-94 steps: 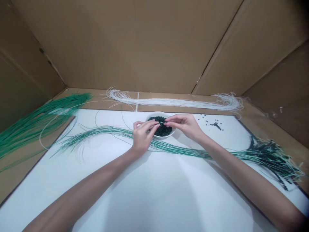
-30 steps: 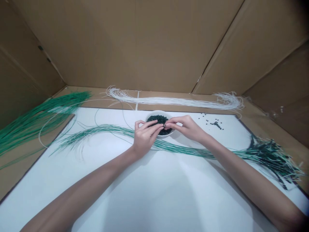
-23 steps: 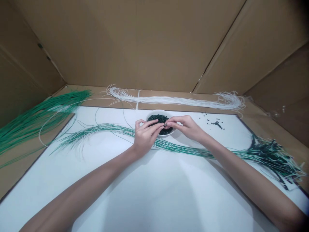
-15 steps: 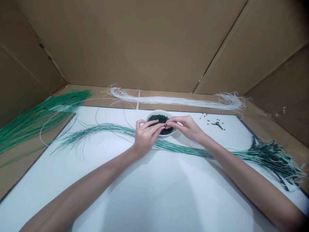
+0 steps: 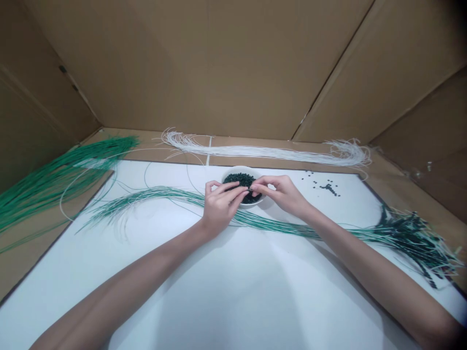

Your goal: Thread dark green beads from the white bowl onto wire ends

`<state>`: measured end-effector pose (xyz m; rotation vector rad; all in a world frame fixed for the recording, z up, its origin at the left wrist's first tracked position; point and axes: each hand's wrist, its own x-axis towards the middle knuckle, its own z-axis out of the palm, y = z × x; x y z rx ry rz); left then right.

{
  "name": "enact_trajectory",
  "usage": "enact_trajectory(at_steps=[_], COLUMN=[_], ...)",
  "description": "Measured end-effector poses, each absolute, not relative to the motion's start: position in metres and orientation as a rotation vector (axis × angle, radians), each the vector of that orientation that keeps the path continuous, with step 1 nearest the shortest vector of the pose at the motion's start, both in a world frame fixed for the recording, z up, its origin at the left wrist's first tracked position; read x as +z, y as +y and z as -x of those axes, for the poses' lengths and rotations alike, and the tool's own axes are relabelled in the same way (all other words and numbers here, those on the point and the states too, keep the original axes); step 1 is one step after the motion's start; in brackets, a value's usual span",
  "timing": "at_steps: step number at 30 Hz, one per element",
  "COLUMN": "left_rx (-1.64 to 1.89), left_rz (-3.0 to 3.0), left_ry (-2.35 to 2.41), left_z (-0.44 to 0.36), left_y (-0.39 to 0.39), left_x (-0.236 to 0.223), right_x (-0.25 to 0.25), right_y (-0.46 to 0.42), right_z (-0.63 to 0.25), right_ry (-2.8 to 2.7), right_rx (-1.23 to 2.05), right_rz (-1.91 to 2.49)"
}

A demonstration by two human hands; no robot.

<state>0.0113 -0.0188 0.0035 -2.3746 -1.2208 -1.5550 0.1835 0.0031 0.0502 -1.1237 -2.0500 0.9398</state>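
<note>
My left hand [image 5: 222, 206] and my right hand [image 5: 282, 193] meet fingertip to fingertip over a white bowl [image 5: 251, 204] of small dark beads [image 5: 235, 179]. The thumb and forefinger of each hand are pinched together. A tiny dark thing shows between the fingertips, too small to make out. Under both wrists runs a long bundle of green and white strands [image 5: 277, 225]. Its right end [image 5: 416, 238] is thick with dark beads, while the left end [image 5: 120, 201] fans out loosely.
Loose dark beads [image 5: 330, 188] lie scattered right of the bowl on the white board [image 5: 226, 291]. White strands [image 5: 262, 152] stretch along the back, and a green bundle [image 5: 54, 170] lies at the left. Brown cardboard walls [image 5: 204, 68] stand around the back and sides.
Both hands stay over the bowl in nearly the same pose. Only the fingertips have shifted very slightly.
</note>
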Motion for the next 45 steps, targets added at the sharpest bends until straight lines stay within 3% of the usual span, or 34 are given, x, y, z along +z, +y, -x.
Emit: enact_trajectory(at_steps=[18, 33, 45], left_rx=[-1.569, -1.663, -1.678], left_rz=[2.427, 2.577, 2.553], left_ry=[-1.281, -1.303, -1.294], left_z=[-0.009, -0.009, -0.011], left_y=[-0.019, -0.016, -0.015], left_x=[0.003, -0.001, 0.002], right_x=[0.051, 0.050, 0.042], right_y=[-0.001, 0.005, 0.001], right_z=[-0.179, -0.185, -0.189], right_ry=[-2.014, -2.349, -2.505], right_rx=[0.886, 0.426, -0.347], right_rz=[1.089, 0.905, 0.830])
